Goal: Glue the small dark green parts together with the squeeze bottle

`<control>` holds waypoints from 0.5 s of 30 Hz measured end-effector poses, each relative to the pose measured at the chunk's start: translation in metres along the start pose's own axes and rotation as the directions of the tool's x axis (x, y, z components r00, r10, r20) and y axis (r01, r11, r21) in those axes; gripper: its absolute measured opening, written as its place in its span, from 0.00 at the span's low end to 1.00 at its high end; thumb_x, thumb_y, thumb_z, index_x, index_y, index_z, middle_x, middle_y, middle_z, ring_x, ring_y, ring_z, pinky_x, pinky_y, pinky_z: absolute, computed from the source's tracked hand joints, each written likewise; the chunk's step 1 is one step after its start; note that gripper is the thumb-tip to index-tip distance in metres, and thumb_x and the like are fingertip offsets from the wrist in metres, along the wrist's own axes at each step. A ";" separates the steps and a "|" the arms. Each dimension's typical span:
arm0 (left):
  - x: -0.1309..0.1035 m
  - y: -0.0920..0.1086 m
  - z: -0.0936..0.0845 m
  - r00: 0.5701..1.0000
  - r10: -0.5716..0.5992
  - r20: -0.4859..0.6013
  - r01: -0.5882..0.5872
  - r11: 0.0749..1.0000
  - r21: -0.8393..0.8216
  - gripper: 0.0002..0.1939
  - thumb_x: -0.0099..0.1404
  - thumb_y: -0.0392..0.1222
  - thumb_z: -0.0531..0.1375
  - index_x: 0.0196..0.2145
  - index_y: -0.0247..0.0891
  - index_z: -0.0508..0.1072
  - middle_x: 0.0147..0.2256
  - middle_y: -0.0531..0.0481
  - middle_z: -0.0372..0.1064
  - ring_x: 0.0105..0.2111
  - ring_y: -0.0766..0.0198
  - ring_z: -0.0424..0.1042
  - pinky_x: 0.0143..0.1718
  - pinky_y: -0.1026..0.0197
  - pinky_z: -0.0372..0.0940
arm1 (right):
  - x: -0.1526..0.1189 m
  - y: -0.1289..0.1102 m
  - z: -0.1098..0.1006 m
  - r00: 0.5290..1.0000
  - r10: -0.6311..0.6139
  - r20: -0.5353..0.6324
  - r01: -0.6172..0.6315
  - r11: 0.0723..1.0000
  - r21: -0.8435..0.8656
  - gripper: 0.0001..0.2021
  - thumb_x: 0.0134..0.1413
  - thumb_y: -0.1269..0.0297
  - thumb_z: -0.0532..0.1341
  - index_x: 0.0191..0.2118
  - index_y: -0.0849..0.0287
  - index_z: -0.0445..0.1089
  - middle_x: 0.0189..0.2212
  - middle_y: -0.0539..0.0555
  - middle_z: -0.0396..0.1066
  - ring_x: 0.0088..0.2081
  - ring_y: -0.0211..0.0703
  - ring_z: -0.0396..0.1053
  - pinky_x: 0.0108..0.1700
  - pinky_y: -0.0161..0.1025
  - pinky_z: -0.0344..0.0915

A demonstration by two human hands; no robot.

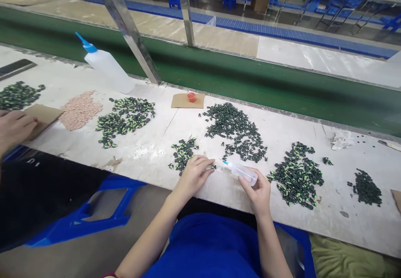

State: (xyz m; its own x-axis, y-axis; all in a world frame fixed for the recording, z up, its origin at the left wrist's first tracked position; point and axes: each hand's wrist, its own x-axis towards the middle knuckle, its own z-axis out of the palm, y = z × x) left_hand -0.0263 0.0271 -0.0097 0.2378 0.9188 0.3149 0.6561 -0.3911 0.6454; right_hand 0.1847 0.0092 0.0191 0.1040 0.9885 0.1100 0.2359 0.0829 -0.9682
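A small piece (213,167) is pinched by the left hand (196,173), just beside the small pile (183,155). The bottle (243,173) is gripped in the right hand (259,190), its blue nozzle (224,162) directed toward the piece but apart from it. Should the bottle be squeezed too hard, any contents might be spilled onto the left hand or tabletop (219,188); should the pinch be loosened, the piece could be dropped and lost among the nearby rods (230,119).
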 end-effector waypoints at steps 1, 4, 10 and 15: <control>0.000 -0.001 0.000 1.000 -0.009 -0.006 0.009 1.000 -0.009 0.10 0.64 0.38 0.60 0.44 0.40 0.75 0.37 0.45 0.76 0.42 0.54 0.71 0.43 0.51 0.66 | -0.001 0.000 0.003 1.000 0.018 -0.026 -0.017 1.000 0.022 0.11 0.45 0.58 0.67 0.34 0.59 0.73 0.29 0.54 0.77 0.28 0.44 0.73 0.30 0.38 0.69; -0.001 -0.002 0.001 0.999 -0.035 -0.042 0.034 0.999 -0.011 0.08 0.64 0.38 0.60 0.42 0.41 0.75 0.35 0.47 0.78 0.40 0.55 0.73 0.43 0.51 0.65 | -0.003 0.000 0.012 0.991 0.061 -0.123 -0.053 0.996 0.066 0.12 0.45 0.57 0.66 0.32 0.60 0.73 0.26 0.53 0.76 0.27 0.43 0.72 0.28 0.37 0.68; -0.004 0.002 0.006 0.984 -0.063 -0.166 0.062 0.998 -0.009 0.05 0.63 0.40 0.61 0.36 0.42 0.76 0.33 0.49 0.79 0.34 0.58 0.75 0.43 0.53 0.64 | -0.004 0.002 0.020 0.972 0.140 -0.190 -0.134 0.990 0.044 0.15 0.48 0.52 0.63 0.26 0.60 0.69 0.19 0.49 0.69 0.22 0.39 0.65 0.24 0.35 0.64; -0.004 0.006 0.006 0.980 -0.036 -0.196 0.036 0.999 -0.004 0.03 0.64 0.38 0.61 0.34 0.42 0.76 0.31 0.51 0.79 0.32 0.61 0.76 0.42 0.55 0.63 | -0.004 0.007 0.022 0.972 0.211 -0.104 -0.211 0.978 0.012 0.16 0.49 0.50 0.63 0.27 0.61 0.69 0.21 0.51 0.70 0.24 0.40 0.66 0.26 0.34 0.64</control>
State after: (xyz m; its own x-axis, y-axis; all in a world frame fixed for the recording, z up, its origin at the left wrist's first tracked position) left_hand -0.0190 0.0213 -0.0114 0.0693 0.9040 0.4219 0.6610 -0.3583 0.6593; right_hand 0.1646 0.0084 0.0067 0.2517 0.9650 -0.0735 0.1974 -0.1256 -0.9722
